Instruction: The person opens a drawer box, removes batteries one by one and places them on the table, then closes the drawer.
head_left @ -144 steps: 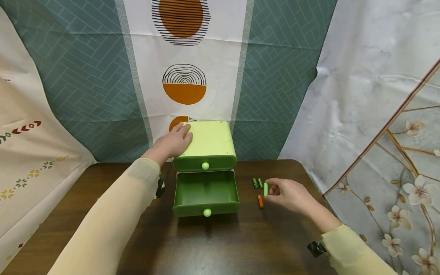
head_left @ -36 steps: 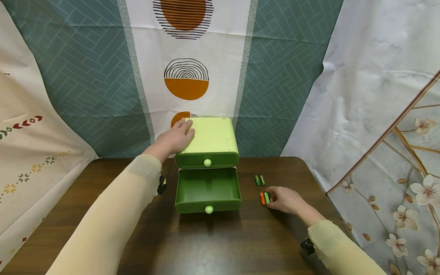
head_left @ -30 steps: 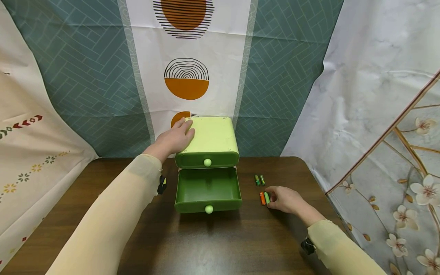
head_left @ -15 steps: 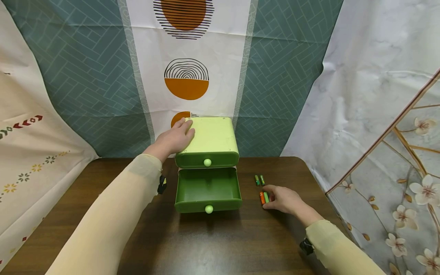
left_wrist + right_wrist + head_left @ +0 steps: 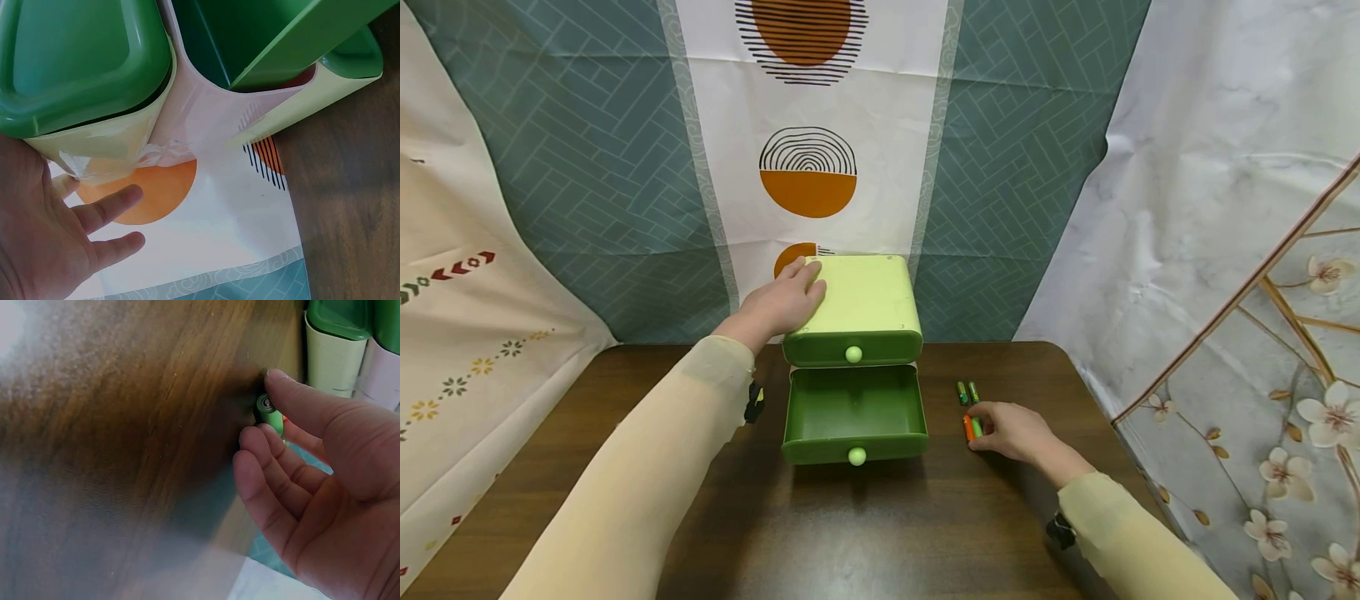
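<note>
My left hand [image 5: 777, 307] rests with spread fingers on the top left edge of a small green drawer cabinet [image 5: 867, 292]. In the left wrist view, that hand [image 5: 53, 234] has straight fingers against the cabinet's side. The lower drawer [image 5: 853, 408] is pulled out, with nothing seen inside; the upper one [image 5: 816, 354] is pushed in. On the table to the right, my right hand [image 5: 1018, 433] holds a light green battery [image 5: 977, 427] and an orange battery [image 5: 967, 428] lying side by side, thumb and finger at their ends. The right wrist view shows the green battery's end [image 5: 267, 403].
Two dark green batteries [image 5: 962, 393] lie side by side just behind the right hand's fingertips. The brown wooden table [image 5: 865, 533] stretches in front of the cabinet. Patterned cloths [image 5: 1015, 167] hang behind and at both sides.
Earlier my right hand held the light green battery above the table; it then lay beside the orange one. Now the hand and both batteries have shifted slightly left. My left hand has stayed put.
</note>
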Demonstrator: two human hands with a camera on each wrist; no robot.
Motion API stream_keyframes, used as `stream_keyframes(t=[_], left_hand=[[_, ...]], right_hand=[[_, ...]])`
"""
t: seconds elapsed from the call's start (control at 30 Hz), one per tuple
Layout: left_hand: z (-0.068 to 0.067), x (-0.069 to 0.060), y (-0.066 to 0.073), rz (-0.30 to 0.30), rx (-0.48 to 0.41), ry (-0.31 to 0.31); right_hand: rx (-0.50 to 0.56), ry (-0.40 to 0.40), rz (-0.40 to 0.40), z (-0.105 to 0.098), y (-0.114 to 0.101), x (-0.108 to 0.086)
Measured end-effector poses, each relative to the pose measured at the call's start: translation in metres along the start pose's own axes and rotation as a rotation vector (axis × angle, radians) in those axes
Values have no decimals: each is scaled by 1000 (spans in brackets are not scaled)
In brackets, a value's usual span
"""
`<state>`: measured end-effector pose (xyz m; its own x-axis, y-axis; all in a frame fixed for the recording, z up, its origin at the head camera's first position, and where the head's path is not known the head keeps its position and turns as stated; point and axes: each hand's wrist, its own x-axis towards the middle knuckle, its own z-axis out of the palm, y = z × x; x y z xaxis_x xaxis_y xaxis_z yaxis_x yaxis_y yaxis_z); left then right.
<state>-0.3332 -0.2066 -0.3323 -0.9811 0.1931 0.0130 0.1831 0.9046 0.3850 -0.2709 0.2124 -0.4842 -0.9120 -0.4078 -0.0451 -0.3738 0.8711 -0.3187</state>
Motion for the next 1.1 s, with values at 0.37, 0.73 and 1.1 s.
stream_keyframes(t=[0.37, 0.73, 1.1], left_hand=[[-1, -2, 4, -1, 0, -6], [0, 0, 3, -1, -9, -4], [1, 2, 1, -5, -13, -4]], right_hand=[[-7, -12, 7, -3, 1, 0], [-2, -17, 19, -5, 1, 0], [7, -19, 24, -4, 3, -1]])
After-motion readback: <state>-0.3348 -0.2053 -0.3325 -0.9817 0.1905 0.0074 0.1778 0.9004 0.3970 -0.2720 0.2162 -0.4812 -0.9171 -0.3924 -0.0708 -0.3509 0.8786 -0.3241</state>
